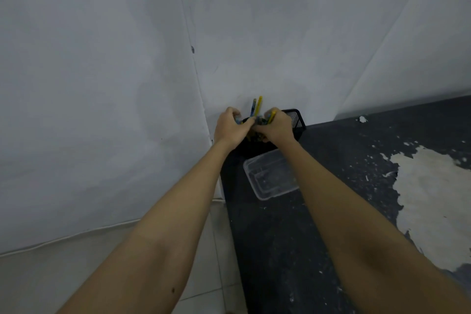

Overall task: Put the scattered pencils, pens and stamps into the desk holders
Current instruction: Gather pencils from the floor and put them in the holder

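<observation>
- The left hand (230,127) has its fingers curled round a small bluish item at the near-left rim of the black mesh holder (295,120); what the item is cannot be told, as it is blurred and mostly covered
- The right hand (276,126) has its fingers curled round a yellow pencil (272,115), whose end pokes up just above the knuckles; some dark, bluish pieces show between the two hands, too blurred to name
- The two hands meet knuckle to knuckle over the holder's opening, both forearms stretched out from the bottom of the view
- The holder stands at the far left corner of the dark table (331,186), close against the white wall covering (102,84); only its right wall and back rim show past the hands
- Two sticks stand upright in the holder behind the hands: a yellow pen (259,104) and a blue pencil (253,107) just left of it, leaning slightly together
- A clear plastic tray (271,173) lies on the table just in front of the holder, between the forearms; its contents are unclear
- The table's dark top is worn, with a large pale patch (428,199) at the right and small white flecks round it
- Pale floor tiles (127,262) show at lower left, beside the table's edge
</observation>
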